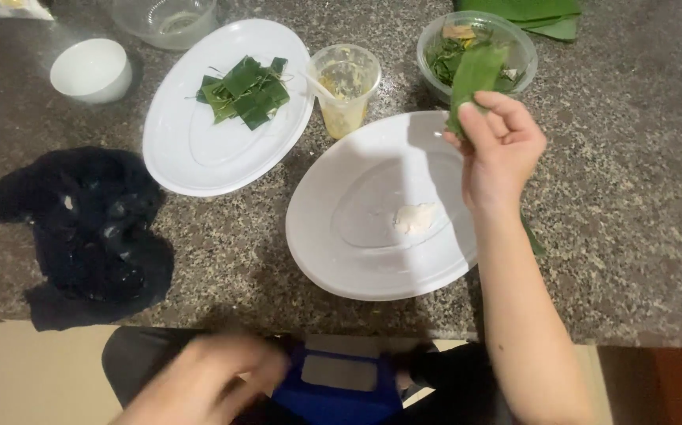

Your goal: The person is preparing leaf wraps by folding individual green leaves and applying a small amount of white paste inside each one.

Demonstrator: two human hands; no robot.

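Observation:
My right hand (498,145) is raised over the far edge of a white oval plate (333,236) and pinches a green leaf strip (475,75) that stands upward. A small white lump (413,218) lies in that plate's middle. My left hand (207,378) is low, below the counter edge, blurred, with loosely curled fingers and nothing seen in it. A second white oval plate (191,134) further left carries several folded green leaf parcels (245,90).
A clear plastic cup (345,86) with yellowish paste stands between the plates. Behind are a clear tub of leaf scraps (514,43), a white bowl (91,69), a clear container (168,20) and folded leaves (542,16). A black cloth (97,224) lies left on the granite counter (632,197).

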